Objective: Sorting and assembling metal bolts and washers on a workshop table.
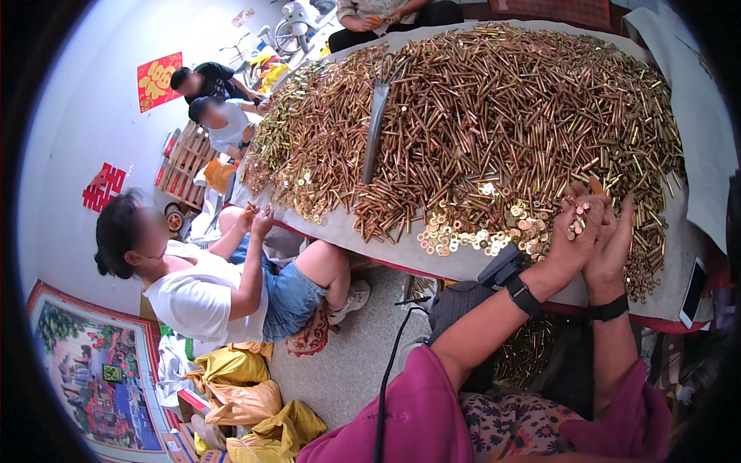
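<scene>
A big heap of brass-coloured metal rods [494, 108] covers the grey-clothed table [463, 258]. Flat gold washers [478, 231] lie scattered at its near edge. My left hand [575, 231] is raised over the table's near edge, fingers curled around a bunch of small rods [577, 224]. My right hand [614, 239] is pressed against the left one, fingers upright, touching the same bunch. Both wrists wear black bands.
A grey metal scoop [376, 127] lies on the heap. A phone [692, 292] rests at the table's right edge. A person in a white shirt [204, 293] sits left, handling pieces; other people sit further round. Yellow sacks [247, 393] lie on the floor.
</scene>
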{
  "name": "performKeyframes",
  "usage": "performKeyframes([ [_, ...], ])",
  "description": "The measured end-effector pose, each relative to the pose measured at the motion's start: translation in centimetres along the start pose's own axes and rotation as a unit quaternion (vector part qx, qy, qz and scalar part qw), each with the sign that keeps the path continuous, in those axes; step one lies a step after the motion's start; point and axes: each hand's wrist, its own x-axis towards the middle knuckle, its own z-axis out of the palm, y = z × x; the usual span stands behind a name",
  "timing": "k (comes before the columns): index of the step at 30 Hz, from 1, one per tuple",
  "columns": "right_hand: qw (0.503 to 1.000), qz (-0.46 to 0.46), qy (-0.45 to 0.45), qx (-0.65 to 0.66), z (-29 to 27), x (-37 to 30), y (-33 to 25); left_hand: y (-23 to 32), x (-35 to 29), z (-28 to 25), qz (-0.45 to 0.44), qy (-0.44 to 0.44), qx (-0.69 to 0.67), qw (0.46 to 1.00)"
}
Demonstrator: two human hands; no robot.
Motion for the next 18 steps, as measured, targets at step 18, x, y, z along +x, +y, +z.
performKeyframes([
  [18,1.000,0.018,0.007,0.020,-0.36,-0.17,0.12,0.27,-0.38,0.22,0.102,0.031,0.081,0.991],
])
